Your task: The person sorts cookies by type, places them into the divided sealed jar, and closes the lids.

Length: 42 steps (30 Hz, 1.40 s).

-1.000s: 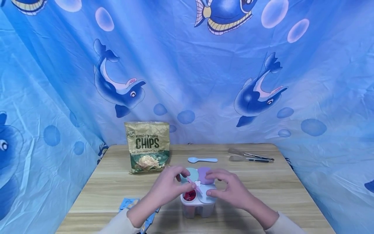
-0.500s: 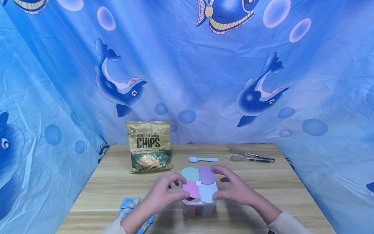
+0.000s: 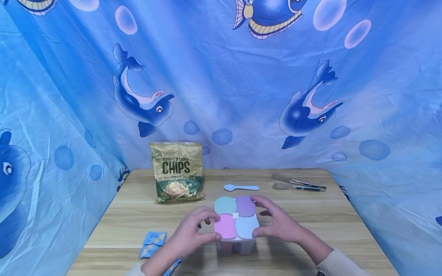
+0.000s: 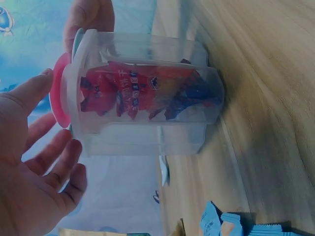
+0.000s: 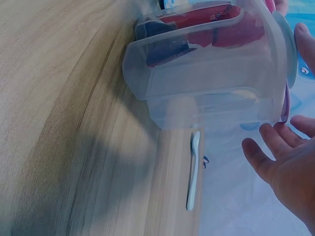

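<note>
A clear four-part container (image 4: 147, 140) stands upright on the table. Its lids are pink (image 3: 225, 227), light blue (image 3: 246, 227), mint (image 3: 225, 206) and purple (image 3: 245, 206), all lying flat around a white centre piece. Red and dark blue packets (image 4: 133, 91) show through the wall under the pink lid. My left hand (image 3: 193, 232) touches the pink lid's outer edge with thumb and index finger, the other fingers loosely bent. On the opposite side, my right hand (image 3: 281, 222) rests its thumb at the light blue lid's edge and its index fingertip at the purple lid's corner.
Behind the container lies a light blue spoon (image 3: 241, 188). Tongs (image 3: 300, 184) are at the back right. A chips bag (image 3: 177, 172) stands at the back left, and several small blue packets (image 3: 154, 238) lie by my left forearm. A printed curtain (image 3: 221, 84) hangs behind the table.
The pink lid, tilted in my left hand over the packets' compartment, has come down flat over it. My right fingertips moved from the lid tops outward to their right edge.
</note>
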Tool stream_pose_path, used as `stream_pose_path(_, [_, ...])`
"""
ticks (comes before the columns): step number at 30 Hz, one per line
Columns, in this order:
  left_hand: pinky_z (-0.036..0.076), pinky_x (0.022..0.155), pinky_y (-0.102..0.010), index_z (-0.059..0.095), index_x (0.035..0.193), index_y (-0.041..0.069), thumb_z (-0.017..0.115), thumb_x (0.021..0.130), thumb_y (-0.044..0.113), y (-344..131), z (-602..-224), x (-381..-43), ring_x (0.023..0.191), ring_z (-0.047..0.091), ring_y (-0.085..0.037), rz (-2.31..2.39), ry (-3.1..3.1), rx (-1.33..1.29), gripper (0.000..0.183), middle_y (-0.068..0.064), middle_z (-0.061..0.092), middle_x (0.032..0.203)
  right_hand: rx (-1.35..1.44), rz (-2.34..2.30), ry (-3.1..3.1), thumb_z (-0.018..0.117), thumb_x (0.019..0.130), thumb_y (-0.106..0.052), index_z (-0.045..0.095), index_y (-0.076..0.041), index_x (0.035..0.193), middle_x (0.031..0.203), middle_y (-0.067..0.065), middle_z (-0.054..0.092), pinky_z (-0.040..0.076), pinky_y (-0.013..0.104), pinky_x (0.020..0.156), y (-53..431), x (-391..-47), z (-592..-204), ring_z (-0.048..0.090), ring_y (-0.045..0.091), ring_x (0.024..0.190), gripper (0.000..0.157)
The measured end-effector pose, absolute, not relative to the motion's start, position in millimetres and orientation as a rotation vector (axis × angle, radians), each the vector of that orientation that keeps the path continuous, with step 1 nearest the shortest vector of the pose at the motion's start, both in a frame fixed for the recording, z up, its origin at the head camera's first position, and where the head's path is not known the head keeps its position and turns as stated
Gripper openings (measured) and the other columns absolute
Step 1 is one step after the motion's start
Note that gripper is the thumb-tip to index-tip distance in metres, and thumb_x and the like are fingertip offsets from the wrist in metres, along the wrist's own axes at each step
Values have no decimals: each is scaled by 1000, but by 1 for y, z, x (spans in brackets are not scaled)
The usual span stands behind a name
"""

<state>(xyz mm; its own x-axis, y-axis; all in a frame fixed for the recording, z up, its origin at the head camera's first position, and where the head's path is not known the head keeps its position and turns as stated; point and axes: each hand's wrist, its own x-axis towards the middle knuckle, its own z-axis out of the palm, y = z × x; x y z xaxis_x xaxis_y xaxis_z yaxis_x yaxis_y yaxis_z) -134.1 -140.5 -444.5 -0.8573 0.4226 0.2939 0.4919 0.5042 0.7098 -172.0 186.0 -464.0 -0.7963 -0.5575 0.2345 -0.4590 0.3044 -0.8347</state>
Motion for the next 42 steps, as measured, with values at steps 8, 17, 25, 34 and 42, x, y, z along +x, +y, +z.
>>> stream_pose_path(8, [50,99,-50,38,157,20,84,83,43,-142,-454,-141,126,57,-29,-1582,-2763,-602,89,-7,45,154,-979,-1493,2378,90,80,-20,29,-15,161,160,16,40,51,49,106,190,-175,-465,46,41,140,102])
stream_pose_path(17, [39,111,-63,23,163,10,84,84,39,-139,-463,-149,138,48,-42,-1745,-2765,-694,104,-18,36,162,-955,-1464,2330,89,81,-20,28,-6,161,160,20,37,52,49,105,190,-180,-464,48,44,137,102])
stream_pose_path(25, [37,113,-64,21,163,10,84,81,40,-135,-458,-150,139,46,-42,-1668,-2813,-704,108,-20,42,156,-880,-1402,2396,92,76,-31,35,-10,158,156,13,44,54,49,102,188,-180,-456,54,37,132,102])
stream_pose_path(34, [33,116,-66,19,163,10,83,86,33,-136,-460,-150,142,43,-46,-1805,-2764,-740,103,-22,35,161,-814,-1424,2373,92,75,-33,36,-13,157,156,9,44,53,48,102,188,-177,-457,53,33,135,101])
stream_pose_path(42, [30,117,-66,21,163,10,82,89,26,-139,-465,-151,144,40,-47,-1936,-2688,-755,98,-23,35,162,-889,-1442,2343,91,79,-25,33,-10,159,159,14,40,52,52,103,190,-181,-460,51,38,137,100])
